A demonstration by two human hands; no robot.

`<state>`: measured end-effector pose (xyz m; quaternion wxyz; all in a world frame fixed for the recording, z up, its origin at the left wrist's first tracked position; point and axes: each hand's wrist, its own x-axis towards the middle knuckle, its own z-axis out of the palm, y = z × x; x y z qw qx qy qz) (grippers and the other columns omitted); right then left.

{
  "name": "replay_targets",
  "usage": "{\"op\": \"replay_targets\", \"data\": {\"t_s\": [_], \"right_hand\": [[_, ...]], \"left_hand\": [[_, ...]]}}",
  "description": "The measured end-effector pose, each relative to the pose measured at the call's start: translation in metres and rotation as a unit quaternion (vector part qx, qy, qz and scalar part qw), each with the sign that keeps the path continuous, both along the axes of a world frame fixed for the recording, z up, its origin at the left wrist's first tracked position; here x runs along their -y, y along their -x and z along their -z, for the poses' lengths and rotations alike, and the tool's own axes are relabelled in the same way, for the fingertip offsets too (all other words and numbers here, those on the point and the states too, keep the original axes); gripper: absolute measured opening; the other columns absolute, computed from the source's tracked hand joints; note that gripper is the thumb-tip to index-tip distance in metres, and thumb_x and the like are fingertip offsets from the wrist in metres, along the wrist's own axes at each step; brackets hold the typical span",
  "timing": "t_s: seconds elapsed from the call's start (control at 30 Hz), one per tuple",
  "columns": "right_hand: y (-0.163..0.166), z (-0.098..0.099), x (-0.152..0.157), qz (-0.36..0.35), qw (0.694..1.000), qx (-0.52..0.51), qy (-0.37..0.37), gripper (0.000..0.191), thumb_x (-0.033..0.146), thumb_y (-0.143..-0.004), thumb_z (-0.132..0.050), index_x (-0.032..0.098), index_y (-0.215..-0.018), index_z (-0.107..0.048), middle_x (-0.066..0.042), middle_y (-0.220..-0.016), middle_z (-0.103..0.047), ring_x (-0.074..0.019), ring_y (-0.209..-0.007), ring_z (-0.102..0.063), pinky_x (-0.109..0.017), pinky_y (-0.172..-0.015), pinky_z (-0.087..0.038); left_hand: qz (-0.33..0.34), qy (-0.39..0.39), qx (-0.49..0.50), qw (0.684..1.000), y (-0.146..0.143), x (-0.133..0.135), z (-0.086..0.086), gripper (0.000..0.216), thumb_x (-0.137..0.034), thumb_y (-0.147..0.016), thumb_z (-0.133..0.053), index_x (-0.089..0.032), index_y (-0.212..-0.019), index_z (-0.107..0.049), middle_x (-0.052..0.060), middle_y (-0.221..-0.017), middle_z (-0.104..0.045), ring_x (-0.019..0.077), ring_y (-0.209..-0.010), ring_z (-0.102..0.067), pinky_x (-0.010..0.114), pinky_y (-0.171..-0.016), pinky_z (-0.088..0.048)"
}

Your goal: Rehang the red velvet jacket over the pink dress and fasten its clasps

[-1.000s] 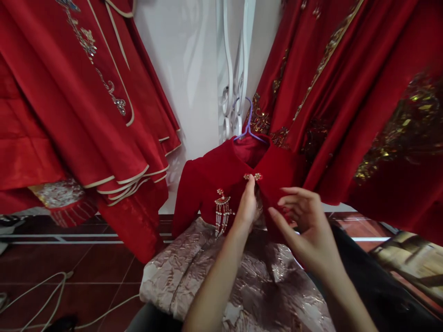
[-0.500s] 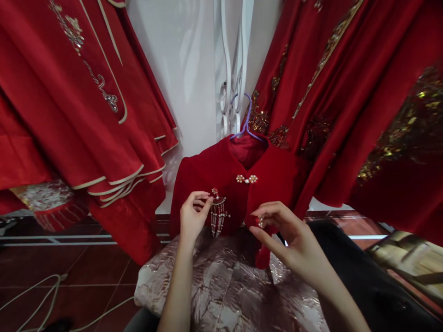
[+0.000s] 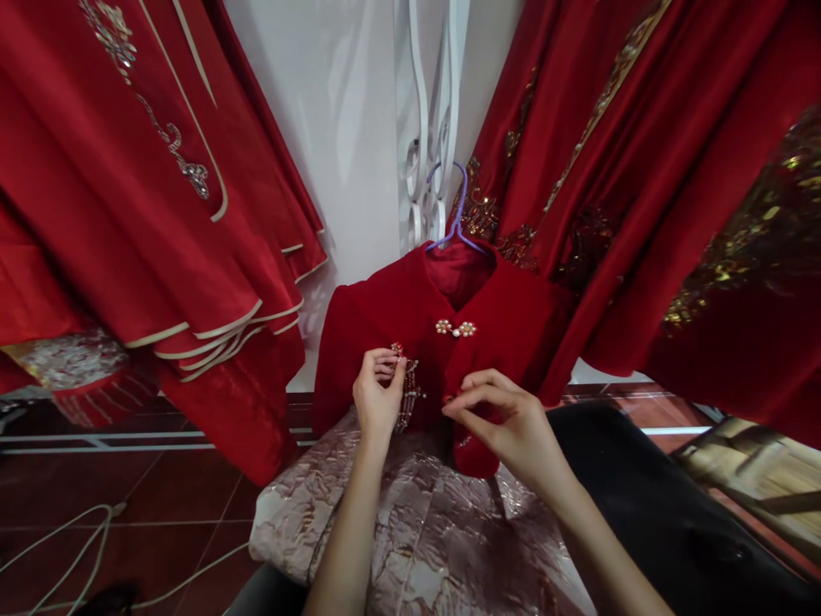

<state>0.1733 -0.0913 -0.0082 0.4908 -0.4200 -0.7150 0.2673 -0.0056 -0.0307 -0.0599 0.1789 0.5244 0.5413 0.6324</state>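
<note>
A dark red velvet jacket (image 3: pixel 513 308) hangs on a purple hanger (image 3: pixel 457 227), with a pearl-and-gold clasp (image 3: pixel 456 328) across its upper front. On its left half is a beaded tassel brooch (image 3: pixel 410 385) with a flower top and dangling strands. My left hand (image 3: pixel 380 389) pinches this brooch near its upper part, thumb against fingertips, covering some of it. In front of the jacket's opening edge, my right hand (image 3: pixel 504 415) has thumb and forefinger pressed together. Only a tiny dark red bit shows at those fingertips, too small to name.
Shiny pinkish patterned fabric (image 3: pixel 410 513) spreads below the jacket. Red garments (image 3: pixel 192 257) hang at left, and a red gold-embroidered one (image 3: pixel 641 214) at right. Behind stands a white scrolled metal rack (image 3: pixel 416 171). A pale cable (image 3: pixel 103 539) trails over the tiled floor; something black (image 3: pixel 616 479) lies at right.
My left hand has shifted right and taken a pinch on the brooch. My right hand has moved left, and its fingers have closed; the beaded ornament seen between them no longer shows.
</note>
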Motion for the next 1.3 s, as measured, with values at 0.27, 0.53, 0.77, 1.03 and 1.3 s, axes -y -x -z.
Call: {"op": "replay_targets", "data": {"t_s": [0.27,0.53,0.77,1.03,1.3], "right_hand": [[0.031,0.025,-0.049,-0.025,0.998,-0.062,-0.008,0.016,0.024,-0.079,-0.067,0.021,-0.095,-0.065,-0.003,-0.092,-0.063,-0.0154,-0.081,-0.062,-0.032,-0.077,-0.054],[0.06,0.034,-0.073,0.018,0.997,-0.029,-0.067,0.023,0.016,-0.081,-0.061,0.02,-0.103,-0.064,-0.005,-0.098,-0.062,-0.0156,-0.082,-0.061,-0.033,-0.082,-0.054],[0.061,0.033,-0.065,-0.003,0.997,-0.048,-0.067,0.023,0.023,-0.088,-0.052,0.024,-0.106,-0.067,-0.006,-0.106,-0.061,-0.0166,-0.097,-0.061,-0.031,-0.087,-0.054],[0.062,0.032,-0.068,0.019,0.993,-0.066,-0.091,0.017,0.023,-0.091,-0.051,0.023,-0.094,-0.067,-0.005,-0.095,-0.062,-0.0167,-0.089,-0.061,-0.03,-0.08,-0.054],[0.061,0.028,-0.067,-0.001,0.995,-0.023,-0.099,0.017,0.023,-0.091,-0.05,0.023,-0.091,-0.067,-0.006,-0.095,-0.062,-0.0176,-0.094,-0.062,-0.033,-0.087,-0.053]], "left_hand": [[0.121,0.052,0.208,0.969,0.009,0.0,-0.005,0.032,-0.039,-0.072,-0.073,-0.013,-0.091,-0.073,0.008,-0.092,-0.075,0.0175,-0.082,-0.069,0.03,-0.08,-0.055],[0.156,0.056,0.205,0.965,0.012,0.0,-0.005,0.034,-0.038,-0.072,-0.073,-0.013,-0.094,-0.074,0.01,-0.098,-0.075,0.0194,-0.086,-0.07,0.036,-0.087,-0.055],[0.159,0.048,0.203,0.965,0.009,0.005,-0.011,0.03,-0.032,-0.068,-0.077,-0.013,-0.091,-0.074,0.009,-0.093,-0.076,0.0194,-0.087,-0.07,0.034,-0.088,-0.055],[0.136,0.026,0.159,0.978,0.008,0.002,-0.005,0.026,-0.026,-0.067,-0.075,-0.013,-0.089,-0.074,0.008,-0.086,-0.075,0.0183,-0.079,-0.071,0.033,-0.082,-0.057],[0.119,0.011,0.108,0.987,0.014,0.001,0.001,0.021,-0.024,-0.071,-0.07,-0.013,-0.089,-0.073,0.007,-0.087,-0.074,0.0175,-0.079,-0.07,0.031,-0.08,-0.056]]}}
